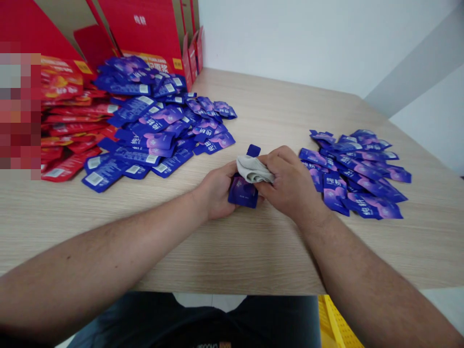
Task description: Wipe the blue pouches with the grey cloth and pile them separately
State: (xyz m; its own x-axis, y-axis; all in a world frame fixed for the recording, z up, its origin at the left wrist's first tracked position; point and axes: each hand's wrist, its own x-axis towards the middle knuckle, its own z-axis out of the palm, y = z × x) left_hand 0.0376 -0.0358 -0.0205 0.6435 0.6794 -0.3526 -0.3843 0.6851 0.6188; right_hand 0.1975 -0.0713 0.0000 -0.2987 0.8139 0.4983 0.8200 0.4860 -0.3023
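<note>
My left hand [222, 192] is closed around a blue-purple pouch [243, 194] near the middle of the table. The pouch's narrow top end sticks up beyond the fingers. In my right hand [288, 181] is a folded pale grey cloth [253, 169], which lies against the pouch's front and hides its upper part. To the right is a loose pile of similar blue pouches [357, 174]. A larger heap of blue pouches [155, 125] spreads over the table on the left.
Red pouches [76, 130] are stacked at the far left, beside the blue heap. Red cardboard boxes [145, 29] stand behind them. The wooden table [203, 256] reaches a white wall at the back. Below its front edge, a yellow plastic crate [337, 321] shows at right.
</note>
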